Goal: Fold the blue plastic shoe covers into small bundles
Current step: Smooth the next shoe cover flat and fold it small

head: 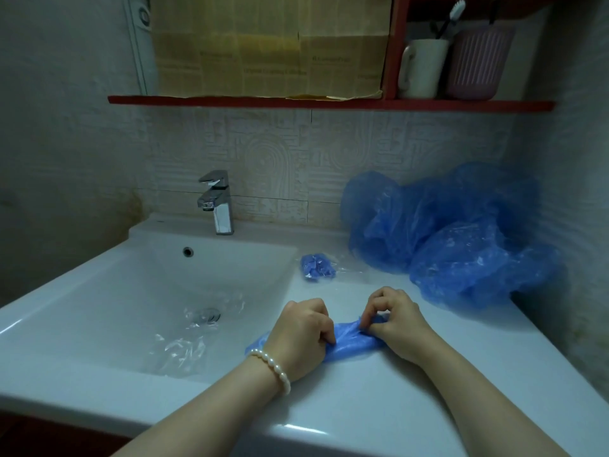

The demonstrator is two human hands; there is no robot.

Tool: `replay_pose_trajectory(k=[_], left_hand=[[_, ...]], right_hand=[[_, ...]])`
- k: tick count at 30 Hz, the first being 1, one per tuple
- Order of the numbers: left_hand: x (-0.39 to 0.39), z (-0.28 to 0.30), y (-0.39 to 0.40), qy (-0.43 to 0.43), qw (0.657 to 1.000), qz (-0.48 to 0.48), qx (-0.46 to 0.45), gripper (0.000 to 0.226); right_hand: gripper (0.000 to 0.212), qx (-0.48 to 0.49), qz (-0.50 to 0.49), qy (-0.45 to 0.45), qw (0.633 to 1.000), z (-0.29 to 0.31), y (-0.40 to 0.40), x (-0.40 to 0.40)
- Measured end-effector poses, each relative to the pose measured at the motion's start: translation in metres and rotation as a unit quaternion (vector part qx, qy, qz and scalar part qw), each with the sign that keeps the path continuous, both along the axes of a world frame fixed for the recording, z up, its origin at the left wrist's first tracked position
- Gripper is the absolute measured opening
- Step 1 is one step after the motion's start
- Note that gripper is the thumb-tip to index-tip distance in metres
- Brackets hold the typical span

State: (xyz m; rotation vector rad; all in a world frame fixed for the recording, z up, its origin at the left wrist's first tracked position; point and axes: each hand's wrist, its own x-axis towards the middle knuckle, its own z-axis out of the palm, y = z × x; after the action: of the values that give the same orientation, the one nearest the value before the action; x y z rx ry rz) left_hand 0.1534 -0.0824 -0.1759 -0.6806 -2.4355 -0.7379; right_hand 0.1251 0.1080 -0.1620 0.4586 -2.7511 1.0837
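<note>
1. The twisted blue plastic shoe cover (pixel 349 341) vanishes at both ends under the left hand (pixel 301 334) and right hand (pixel 393 319).
2. Above the chrome tap (pixel 216 201), print on the yellowed paper sheet (pixel 270 44) is too blurred to read.
3. Up right of the tap, the toothbrushes (pixel 453 16) get clipped by the top edge.

Head view looks down, close (wide-angle), over the sink (pixel 99 291).

held shoe cover (pixel 351 341): blue, twisted into a strip, flat on counter | folded bundle (pixel 317 267): small, crumpled, beside basin | loose shoe covers (pixel 445 235): puffy pile, back right corner
</note>
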Motion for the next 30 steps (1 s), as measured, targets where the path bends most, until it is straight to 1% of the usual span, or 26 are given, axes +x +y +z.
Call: replay_pose_trajectory(k=[2,5,7,9,11,13,14,15,17,18,19,20,21,22,24,26,28,30], left_hand=[[0.005,0.004,-0.005,0.014,0.999,-0.013,-0.044,0.020],[0.016,0.010,-0.020,0.007,0.994,-0.039,-0.106,0.015],[0.023,0.016,-0.028,-0.030,0.987,-0.041,-0.149,0.016],[0.030,0.025,-0.034,-0.072,0.977,-0.025,-0.199,0.023],[0.037,0.035,-0.035,-0.108,0.967,-0.025,-0.228,0.028],[0.042,0.047,-0.034,-0.160,0.954,-0.034,-0.251,0.028],[0.043,0.055,-0.035,-0.191,0.946,-0.040,-0.257,0.025],[0.043,0.064,-0.036,-0.228,0.941,-0.046,-0.245,0.022],[0.035,0.083,-0.036,-0.296,0.939,-0.052,-0.167,0.017],[0.030,0.090,-0.035,-0.293,0.948,-0.048,-0.114,0.017],[0.024,0.095,-0.032,-0.253,0.963,-0.042,-0.088,0.017],[0.018,0.094,-0.028,-0.198,0.975,-0.037,-0.089,0.018],[0.014,0.089,-0.023,-0.161,0.981,-0.041,-0.099,0.019],[0.012,0.080,-0.018,-0.145,0.981,-0.057,-0.113,0.021],[0.010,0.058,-0.008,-0.146,0.971,-0.109,-0.153,0.025],[0.011,0.039,-0.001,-0.125,0.962,-0.154,-0.189,0.025],[0.012,0.027,0.001,-0.103,0.961,-0.177,-0.188,0.030],[0.016,0.022,0.002,-0.110,0.963,-0.166,-0.180,0.041]], right_hand=[[0.044,0.028,0.010,-0.006,1.000,0.002,0.003,0.001],[0.046,0.056,0.022,-0.026,0.998,0.008,0.010,0.003],[0.036,0.055,0.026,-0.049,0.997,0.011,0.015,0.004],[0.025,0.051,0.030,-0.095,0.994,0.013,0.021,0.005],[0.028,0.082,0.043,-0.135,0.986,0.012,0.030,0.003],[0.029,0.120,0.067,-0.141,0.980,0.014,0.033,0.002],[0.029,0.134,0.080,-0.129,0.979,0.015,0.034,0.001],[0.034,0.140,0.091,-0.115,0.979,0.016,0.033,-0.001],[0.049,0.135,0.112,-0.108,0.979,0.017,0.032,-0.007],[0.052,0.131,0.121,-0.115,0.977,0.017,0.031,-0.009],[0.054,0.129,0.130,-0.124,0.975,0.017,0.031,-0.011],[0.056,0.128,0.138,-0.134,0.973,0.017,0.030,-0.013],[0.058,0.131,0.145,-0.141,0.971,0.018,0.030,-0.014],[0.061,0.131,0.149,-0.146,0.969,0.019,0.029,-0.014],[0.066,0.131,0.151,-0.148,0.969,0.022,0.026,-0.014],[0.072,0.137,0.150,-0.129,0.971,0.020,0.025,-0.018],[0.076,0.132,0.129,-0.094,0.978,0.014,0.023,-0.021],[0.075,0.089,0.083,-0.042,0.992,0.003,0.021,-0.025]])
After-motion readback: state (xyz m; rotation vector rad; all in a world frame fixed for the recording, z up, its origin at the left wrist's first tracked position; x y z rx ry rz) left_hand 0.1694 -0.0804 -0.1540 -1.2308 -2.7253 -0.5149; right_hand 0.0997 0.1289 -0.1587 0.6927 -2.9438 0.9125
